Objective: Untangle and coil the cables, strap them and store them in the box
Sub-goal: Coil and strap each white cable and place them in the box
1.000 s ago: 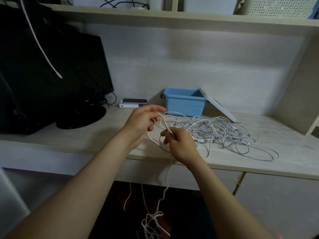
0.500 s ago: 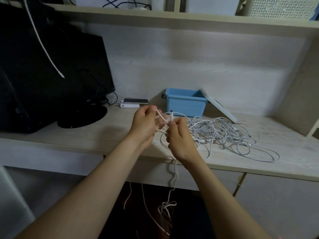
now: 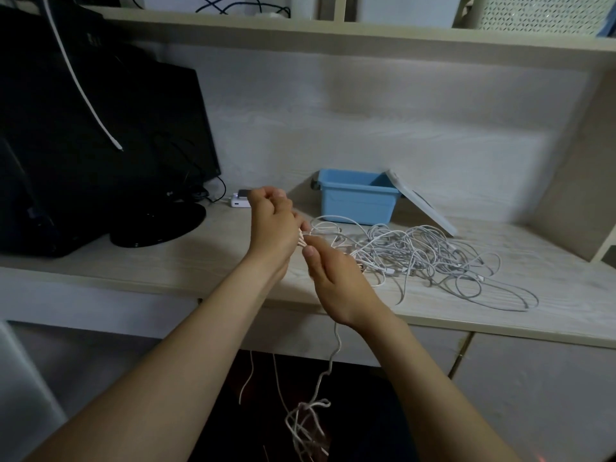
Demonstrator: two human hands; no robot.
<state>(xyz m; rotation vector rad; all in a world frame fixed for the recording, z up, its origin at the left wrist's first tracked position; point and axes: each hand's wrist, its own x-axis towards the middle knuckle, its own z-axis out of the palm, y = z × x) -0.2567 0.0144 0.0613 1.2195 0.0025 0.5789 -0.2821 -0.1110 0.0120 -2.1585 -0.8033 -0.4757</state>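
Observation:
A tangle of white cables (image 3: pixel 430 258) lies spread on the pale wooden desk (image 3: pixel 173 261), in front of an open blue box (image 3: pixel 358 201). My left hand (image 3: pixel 271 225) holds several loops of one white cable gathered in its fingers. My right hand (image 3: pixel 336 278) pinches the same cable right beside it, thumb on top. From my right hand a strand runs down past the desk edge to a knotted clump (image 3: pixel 308 425) hanging below.
The box's white lid (image 3: pixel 423 205) leans against its right side. A black monitor (image 3: pixel 100 145) on a round stand fills the left, with a white power bank (image 3: pixel 240 200) and phone behind my left hand. A side wall panel (image 3: pixel 580 181) bounds the right.
My hands moved closer together and slightly lower, the left gathering more loops. The hanging strand and its clump shifted right below the desk edge.

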